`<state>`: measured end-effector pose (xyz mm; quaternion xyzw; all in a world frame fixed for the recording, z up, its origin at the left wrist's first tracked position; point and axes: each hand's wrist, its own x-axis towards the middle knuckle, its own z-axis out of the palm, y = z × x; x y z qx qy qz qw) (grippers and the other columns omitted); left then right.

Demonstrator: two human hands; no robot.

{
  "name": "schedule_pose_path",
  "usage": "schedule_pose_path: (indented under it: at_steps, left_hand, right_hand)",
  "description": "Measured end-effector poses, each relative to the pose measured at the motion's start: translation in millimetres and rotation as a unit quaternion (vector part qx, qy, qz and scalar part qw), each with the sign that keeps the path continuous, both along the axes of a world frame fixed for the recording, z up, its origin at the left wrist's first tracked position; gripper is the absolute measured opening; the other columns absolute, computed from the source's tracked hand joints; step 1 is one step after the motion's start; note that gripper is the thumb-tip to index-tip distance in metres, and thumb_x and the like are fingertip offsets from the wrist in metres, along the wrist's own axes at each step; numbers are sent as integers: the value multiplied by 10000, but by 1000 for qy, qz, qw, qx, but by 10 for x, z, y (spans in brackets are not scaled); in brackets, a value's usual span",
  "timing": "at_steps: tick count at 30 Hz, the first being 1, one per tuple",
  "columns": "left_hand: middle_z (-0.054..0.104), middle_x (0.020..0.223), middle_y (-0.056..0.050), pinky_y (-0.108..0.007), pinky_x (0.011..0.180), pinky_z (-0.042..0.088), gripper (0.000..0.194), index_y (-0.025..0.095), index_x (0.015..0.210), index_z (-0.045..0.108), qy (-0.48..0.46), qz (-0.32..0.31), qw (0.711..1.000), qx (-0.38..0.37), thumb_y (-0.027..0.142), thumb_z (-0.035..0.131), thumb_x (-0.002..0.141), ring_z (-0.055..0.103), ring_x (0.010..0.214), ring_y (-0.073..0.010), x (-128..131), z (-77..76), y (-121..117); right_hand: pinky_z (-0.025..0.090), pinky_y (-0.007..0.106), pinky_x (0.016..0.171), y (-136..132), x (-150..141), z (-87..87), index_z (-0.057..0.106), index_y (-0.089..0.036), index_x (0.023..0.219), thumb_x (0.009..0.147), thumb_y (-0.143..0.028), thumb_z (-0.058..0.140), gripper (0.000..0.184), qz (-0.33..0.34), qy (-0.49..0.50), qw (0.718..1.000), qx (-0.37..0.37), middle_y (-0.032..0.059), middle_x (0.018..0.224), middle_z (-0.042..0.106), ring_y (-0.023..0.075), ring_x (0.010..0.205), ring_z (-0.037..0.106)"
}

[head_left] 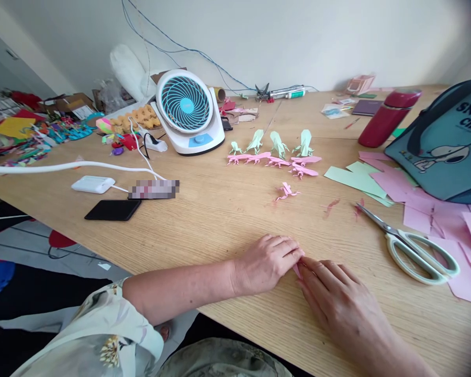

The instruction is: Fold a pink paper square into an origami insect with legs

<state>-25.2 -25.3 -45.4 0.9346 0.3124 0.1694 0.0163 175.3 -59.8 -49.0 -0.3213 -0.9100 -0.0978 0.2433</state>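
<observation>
My left hand [267, 262] and my right hand [335, 293] meet low over the wooden table, both closed on one small piece of pink folded paper [297, 270]. Only a narrow sliver of it shows between my fingers; the rest is covered. Beyond my hands stands a single pink origami insect [286, 191]. Farther back are a row of pink origami insects [278, 162] and several pale green origami insects [278, 144]. To the right of my right hand lie scissors [412, 246] with light handles, their blades slightly apart.
Pink paper sheets [459, 230] and green paper strips [355, 180] spread at the right, under a blue bag [447, 152]. A red flask [390, 118] stands beside it. A fan [186, 112], a black phone [113, 210] and a white cable [63, 167] occupy the left side.
</observation>
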Motion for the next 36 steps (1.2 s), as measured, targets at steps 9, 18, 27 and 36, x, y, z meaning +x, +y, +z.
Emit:
schedule_pose_path:
  at_steps: [9, 18, 27, 36]
  left_hand:
    - [673, 1201, -125, -343, 998, 503, 267, 78, 1198, 601, -4, 1, 1000, -1, 155, 448, 992, 590, 1143, -219, -9, 35, 3]
    - [658, 1237, -139, -337, 1031, 495, 283, 52, 1218, 596, 26, 8, 999, 34, 133, 451, 989, 588, 1168, -216, -4, 39, -38]
    - [663, 1170, -113, -361, 949, 533, 267, 94, 1183, 597, 3, 17, 1000, -12, 112, 475, 946, 621, 1098, -228, -19, 107, -13]
    - [676, 1113, -84, -339, 933, 524, 232, 148, 1174, 587, -9, 11, 1000, -8, 253, 448, 1021, 632, 1097, -200, -12, 122, -17]
  right_hand:
    - [443, 377, 715, 14, 40, -13, 703, -101, 969, 956, -94, 492, 211, -13, -11, 1000, -10, 137, 1041, 724, 241, 835, 594]
    - [464, 381, 725, 30, 16, -9, 698, -95, 1042, 968, -114, 481, 230, -21, -11, 1000, -7, 153, 1096, 722, 250, 858, 600]
    - [479, 374, 734, 14, 23, 26, 686, -85, 1104, 965, -115, 499, 235, -27, -19, 999, -13, 157, 1087, 723, 235, 859, 604]
    - [445, 359, 680, -47, 26, 58, 707, -99, 970, 945, -82, 526, 183, -12, -12, 1000, -10, 131, 978, 732, 211, 774, 590]
